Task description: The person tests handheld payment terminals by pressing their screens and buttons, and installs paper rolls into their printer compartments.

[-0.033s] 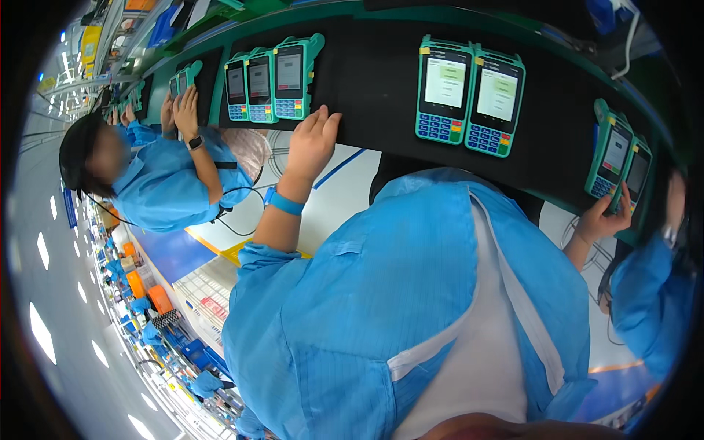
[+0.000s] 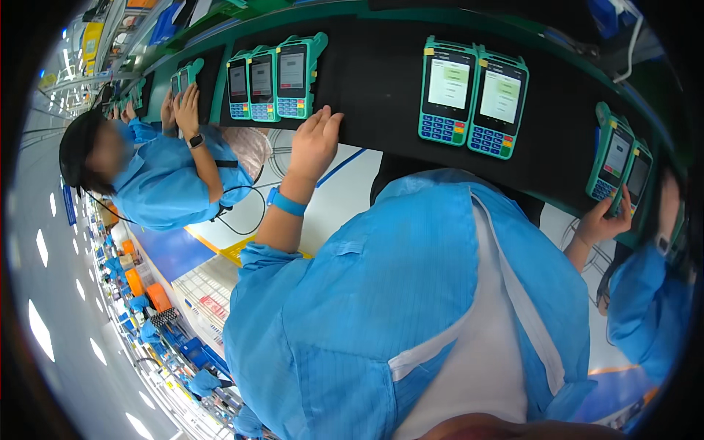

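My left hand (image 2: pixel 317 143) lies at the front edge of the black-covered bench (image 2: pixel 367 103), fingers stretched out and holding nothing. Just beyond it, to the left, is a row of three teal-cased payment terminals (image 2: pixel 292 70). My right hand (image 2: pixel 605 220) grips the lower end of a payment terminal (image 2: pixel 614 158) at the far right, fingertips at its keypad; part of the grip is hidden. A second terminal (image 2: pixel 639 174) sits beside that one with a dark screen. Between my hands, farther back, two terminals (image 2: pixel 446 92) lie side by side with lit screens.
On the left a co-worker in a blue smock (image 2: pixel 180 183) has both hands at other terminals (image 2: pixel 187 77). At the right edge, another person's blue sleeve (image 2: pixel 645 293) and blurred hand come close to my right hand. A white cable (image 2: pixel 629 55) hangs at the back right.
The view has shifted very slightly. The other person's hand and sleeve at the right edge have moved a little; my own hands stay where they were.
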Available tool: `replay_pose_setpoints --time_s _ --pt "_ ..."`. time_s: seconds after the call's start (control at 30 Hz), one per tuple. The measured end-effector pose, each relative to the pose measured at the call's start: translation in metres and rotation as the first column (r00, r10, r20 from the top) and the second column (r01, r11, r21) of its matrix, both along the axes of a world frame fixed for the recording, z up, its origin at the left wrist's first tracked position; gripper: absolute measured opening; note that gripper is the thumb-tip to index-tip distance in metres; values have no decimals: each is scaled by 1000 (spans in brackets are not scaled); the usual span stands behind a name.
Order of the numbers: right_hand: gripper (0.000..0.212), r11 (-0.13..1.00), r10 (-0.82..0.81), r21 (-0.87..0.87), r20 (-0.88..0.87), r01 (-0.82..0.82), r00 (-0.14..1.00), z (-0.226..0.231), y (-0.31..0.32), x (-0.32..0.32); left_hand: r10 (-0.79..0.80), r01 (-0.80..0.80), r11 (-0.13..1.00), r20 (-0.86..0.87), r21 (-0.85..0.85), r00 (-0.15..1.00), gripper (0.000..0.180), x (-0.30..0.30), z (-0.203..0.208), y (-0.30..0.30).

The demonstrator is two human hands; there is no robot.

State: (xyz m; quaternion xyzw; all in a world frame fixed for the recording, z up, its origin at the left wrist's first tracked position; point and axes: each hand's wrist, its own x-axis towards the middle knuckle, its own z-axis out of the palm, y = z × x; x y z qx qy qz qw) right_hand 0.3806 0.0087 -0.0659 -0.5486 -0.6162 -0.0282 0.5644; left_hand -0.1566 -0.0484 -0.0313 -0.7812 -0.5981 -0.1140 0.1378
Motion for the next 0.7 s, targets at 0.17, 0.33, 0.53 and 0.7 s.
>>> replay_pose_setpoints --time_s 0.17,0.33,0.53,0.7 --pt "32 993 -109 -24 149 113 983 7 -11 -7 99 -98 995 247 -17 964 19 1 6 -1" --pt "33 989 -140 -22 203 148 969 13 -11 -3 186 -284 955 587 79 788 17 -14 8 8" --pt "29 996 -67 57 -7 67 998 -26 18 1 -74 -61 988 796 139 600 19 46 68 56" --pt "30 998 -69 0 43 69 997 -35 37 -5 -633 670 652 742 356 221 12 132 144 101"
